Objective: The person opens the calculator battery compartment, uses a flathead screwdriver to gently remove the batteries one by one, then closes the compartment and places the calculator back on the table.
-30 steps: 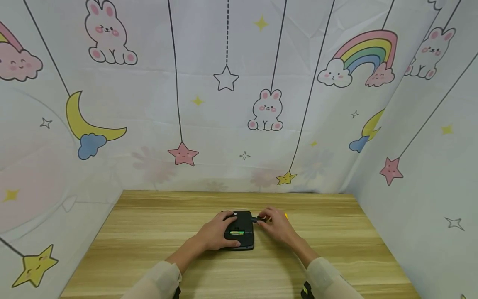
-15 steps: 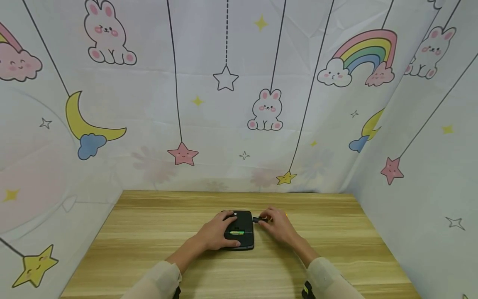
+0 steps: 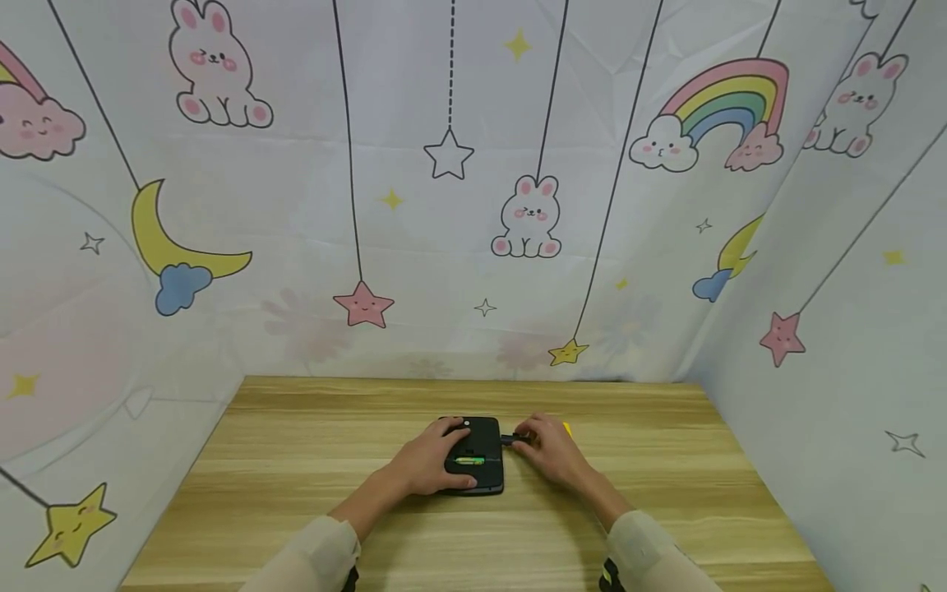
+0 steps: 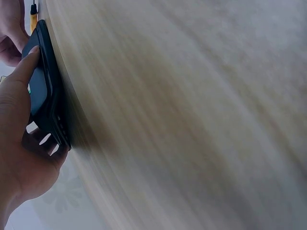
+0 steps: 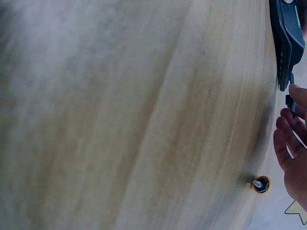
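A pale backdrop (image 3: 414, 279) printed with rabbits, stars, moons and rainbows is hanging behind a wood-grain table (image 3: 296, 526), which is filling the lower middle of the head view. Two cream sleeves (image 3: 311, 555) are reaching in over its near edge. The left hand (image 3: 427, 460) is gripping a flat black device (image 3: 484, 479), its thumb lying across the near part of the face and its fingers spreading over the far part and bending around the edge. The right hand (image 3: 551, 448) is bending its fingers and thumb together, pinching a small dark piece. The device is lying on the table between the hands. A yellow-and-black tool (image 5: 262, 185) is resting beyond the right hand, its metal tip showing. The dark piece (image 3: 509, 440) is sitting at the device's right edge; whether it is touching is hard to tell. A green battery (image 3: 469, 461) is showing in the device's slot.
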Action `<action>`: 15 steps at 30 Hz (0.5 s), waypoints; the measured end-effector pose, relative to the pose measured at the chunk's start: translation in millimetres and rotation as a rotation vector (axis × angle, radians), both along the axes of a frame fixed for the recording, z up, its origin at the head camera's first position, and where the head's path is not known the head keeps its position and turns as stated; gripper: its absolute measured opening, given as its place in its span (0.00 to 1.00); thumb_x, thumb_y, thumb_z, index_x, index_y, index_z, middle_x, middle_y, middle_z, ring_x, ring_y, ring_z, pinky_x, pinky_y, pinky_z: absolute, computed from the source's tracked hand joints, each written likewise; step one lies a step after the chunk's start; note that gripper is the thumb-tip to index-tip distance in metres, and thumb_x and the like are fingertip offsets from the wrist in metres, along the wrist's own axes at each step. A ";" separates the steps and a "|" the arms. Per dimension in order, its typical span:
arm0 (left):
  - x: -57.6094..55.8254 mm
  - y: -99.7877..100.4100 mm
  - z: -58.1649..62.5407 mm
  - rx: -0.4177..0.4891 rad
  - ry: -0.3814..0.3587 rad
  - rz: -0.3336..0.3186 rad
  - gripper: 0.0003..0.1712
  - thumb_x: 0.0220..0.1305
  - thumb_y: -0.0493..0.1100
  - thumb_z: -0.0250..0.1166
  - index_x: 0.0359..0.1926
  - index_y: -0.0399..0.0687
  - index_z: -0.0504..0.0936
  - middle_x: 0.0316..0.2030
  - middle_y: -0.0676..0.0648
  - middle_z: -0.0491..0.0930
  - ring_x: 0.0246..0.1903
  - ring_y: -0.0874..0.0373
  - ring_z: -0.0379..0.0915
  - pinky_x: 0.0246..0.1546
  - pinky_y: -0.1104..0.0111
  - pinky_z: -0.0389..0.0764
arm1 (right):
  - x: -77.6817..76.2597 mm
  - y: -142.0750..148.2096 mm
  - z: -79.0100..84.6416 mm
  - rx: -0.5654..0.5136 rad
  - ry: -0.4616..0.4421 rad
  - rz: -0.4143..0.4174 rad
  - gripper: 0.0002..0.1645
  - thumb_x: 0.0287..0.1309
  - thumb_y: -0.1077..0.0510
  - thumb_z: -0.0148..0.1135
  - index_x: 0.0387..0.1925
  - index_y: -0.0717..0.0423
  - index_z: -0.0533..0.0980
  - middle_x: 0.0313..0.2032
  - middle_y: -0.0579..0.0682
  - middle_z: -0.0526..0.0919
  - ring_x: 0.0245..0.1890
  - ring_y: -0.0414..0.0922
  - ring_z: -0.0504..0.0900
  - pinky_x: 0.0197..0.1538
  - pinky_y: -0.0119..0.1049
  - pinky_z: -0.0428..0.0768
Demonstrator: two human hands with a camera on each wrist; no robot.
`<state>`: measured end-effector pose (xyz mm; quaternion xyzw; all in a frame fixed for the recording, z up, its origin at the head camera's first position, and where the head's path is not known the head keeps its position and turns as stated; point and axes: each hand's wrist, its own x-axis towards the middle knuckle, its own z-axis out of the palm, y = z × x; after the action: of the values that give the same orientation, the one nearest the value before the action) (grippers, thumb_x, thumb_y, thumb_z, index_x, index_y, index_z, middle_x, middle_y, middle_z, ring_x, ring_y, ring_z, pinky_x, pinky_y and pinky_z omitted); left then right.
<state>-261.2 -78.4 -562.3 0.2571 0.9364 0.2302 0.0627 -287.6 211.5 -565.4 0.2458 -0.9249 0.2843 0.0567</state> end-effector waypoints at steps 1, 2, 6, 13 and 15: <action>0.0 -0.1 -0.3 -0.001 0.000 0.001 0.55 0.62 0.74 0.70 0.80 0.50 0.68 0.80 0.44 0.59 0.77 0.43 0.59 0.64 0.45 0.76 | -0.2 0.2 -0.6 0.003 0.000 0.001 0.08 0.68 0.55 0.74 0.46 0.50 0.87 0.41 0.41 0.82 0.40 0.39 0.78 0.45 0.39 0.81; 0.0 -0.1 -0.5 -0.001 0.001 0.001 0.55 0.62 0.74 0.70 0.80 0.50 0.68 0.80 0.44 0.59 0.77 0.43 0.59 0.64 0.45 0.76 | -0.5 0.4 -1.2 0.006 0.001 0.002 0.08 0.68 0.55 0.74 0.46 0.50 0.87 0.41 0.41 0.81 0.40 0.39 0.79 0.45 0.39 0.81; -0.5 0.0 -1.2 -0.002 0.003 0.003 0.55 0.62 0.74 0.70 0.80 0.50 0.68 0.80 0.44 0.59 0.77 0.42 0.59 0.64 0.45 0.76 | -1.7 1.7 -3.7 0.018 0.010 0.003 0.08 0.68 0.55 0.74 0.45 0.50 0.87 0.41 0.41 0.81 0.40 0.40 0.79 0.45 0.40 0.82; -1.5 0.1 -1.4 -0.010 0.004 0.002 0.55 0.63 0.74 0.70 0.80 0.50 0.67 0.80 0.44 0.58 0.77 0.42 0.59 0.63 0.44 0.77 | -3.6 4.1 -4.7 0.028 0.028 0.009 0.08 0.67 0.55 0.74 0.46 0.51 0.87 0.41 0.42 0.82 0.41 0.41 0.82 0.47 0.43 0.83; -1.6 0.1 -1.5 -0.012 0.003 0.002 0.55 0.63 0.75 0.70 0.80 0.50 0.67 0.80 0.44 0.58 0.77 0.42 0.59 0.63 0.44 0.76 | -3.7 4.5 -4.0 0.026 0.028 0.006 0.08 0.67 0.55 0.74 0.46 0.51 0.87 0.42 0.43 0.82 0.42 0.42 0.82 0.47 0.44 0.83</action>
<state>-262.8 -78.4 -563.8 0.2561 0.9382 0.2242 0.0626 -291.3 216.0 -569.5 0.2531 -0.9270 0.2689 0.0659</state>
